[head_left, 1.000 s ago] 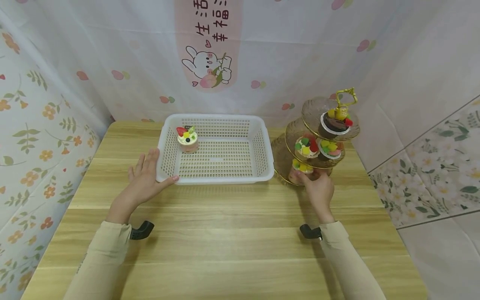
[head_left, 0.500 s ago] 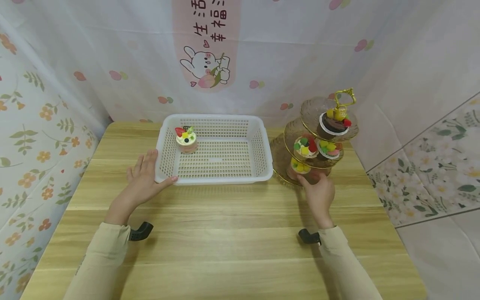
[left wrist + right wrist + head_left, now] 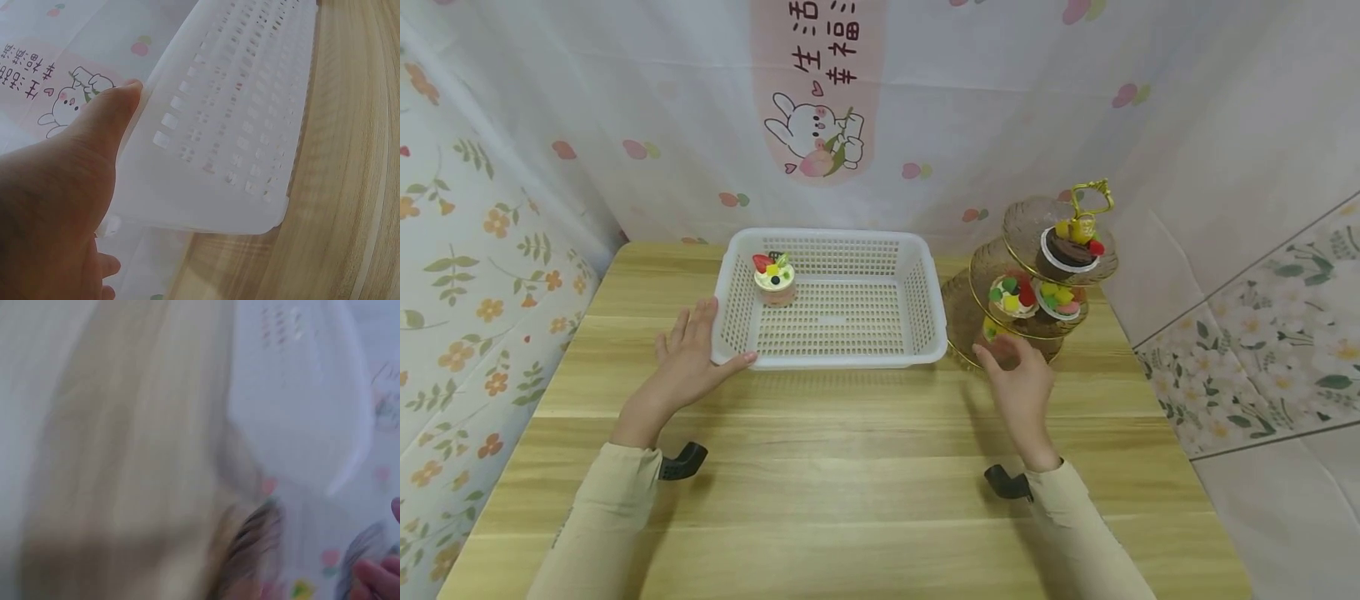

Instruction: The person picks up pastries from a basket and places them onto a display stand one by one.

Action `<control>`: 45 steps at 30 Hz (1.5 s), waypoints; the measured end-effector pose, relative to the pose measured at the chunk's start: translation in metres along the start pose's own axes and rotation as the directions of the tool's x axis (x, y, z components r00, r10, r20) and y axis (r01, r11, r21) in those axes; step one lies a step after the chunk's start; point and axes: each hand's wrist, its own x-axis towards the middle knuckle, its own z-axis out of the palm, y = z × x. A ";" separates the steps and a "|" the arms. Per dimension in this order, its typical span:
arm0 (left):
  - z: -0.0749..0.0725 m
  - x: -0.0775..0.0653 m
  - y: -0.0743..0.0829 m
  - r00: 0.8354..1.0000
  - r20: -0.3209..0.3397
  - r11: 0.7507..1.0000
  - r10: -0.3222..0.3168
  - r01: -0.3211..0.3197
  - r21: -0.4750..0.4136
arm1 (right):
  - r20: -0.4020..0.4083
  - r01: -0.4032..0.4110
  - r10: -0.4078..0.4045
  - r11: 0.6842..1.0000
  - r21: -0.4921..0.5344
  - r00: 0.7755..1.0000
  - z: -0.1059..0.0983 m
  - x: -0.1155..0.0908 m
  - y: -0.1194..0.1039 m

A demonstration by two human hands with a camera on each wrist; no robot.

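My left hand (image 3: 688, 354) rests with fingers spread against the left end of a white plastic basket (image 3: 842, 362), thumb on its front rim. In the left wrist view the thumb touches the basket rim. Inside the basket, at the left, stands a cupcake (image 3: 775, 287) with fruit topping. My right hand (image 3: 1022, 387) is in front of the three-tier stand (image 3: 958, 292), fingers curved apart and nothing seen between them. Behind its fingers a yellow-topped cupcake (image 3: 992, 327) on the bottom tier is mostly hidden. The right wrist view is blurred.
Two fruit-topped cupcakes, one with a red and green topping (image 3: 1011, 297), stand on the middle tier. A chocolate cupcake (image 3: 1069, 252) is on the top tier, beside the gold handle (image 3: 1092, 197). Printed curtains (image 3: 1000, 100) enclose the wooden table (image 3: 842, 483).
My right hand has shifted slightly left and toward me, and now covers more of the bottom-tier cupcake. My left hand stays at the basket.
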 end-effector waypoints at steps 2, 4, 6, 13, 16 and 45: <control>-0.001 -0.001 0.000 1.000 -0.003 1.000 0.001 -0.001 -0.003 | 0.046 0.041 -0.045 0.995 0.093 0.998 0.003 0.004 -0.017; -0.001 -0.001 -0.001 1.000 -0.004 1.000 -0.001 0.001 -0.004 | 0.100 0.069 -0.087 0.983 0.171 0.991 0.010 0.010 -0.036; -0.002 -0.001 -0.002 1.000 -0.006 1.000 -0.002 0.002 -0.003 | 0.163 0.078 -0.120 0.968 0.240 0.979 0.020 0.019 -0.057; -0.001 0.001 -0.004 1.000 -0.010 1.000 -0.001 0.001 0.019 | 0.399 0.021 -0.173 0.933 0.358 0.901 0.084 0.067 -0.124; 0.001 0.002 -0.003 1.000 -0.008 1.000 0.007 -0.007 0.015 | 0.464 -0.102 -0.138 0.884 0.456 0.875 0.112 0.091 -0.148; 0.001 0.003 -0.004 1.000 -0.025 1.000 -0.012 0.011 -0.019 | 0.823 -0.399 -0.040 0.860 0.317 0.566 0.243 0.081 -0.161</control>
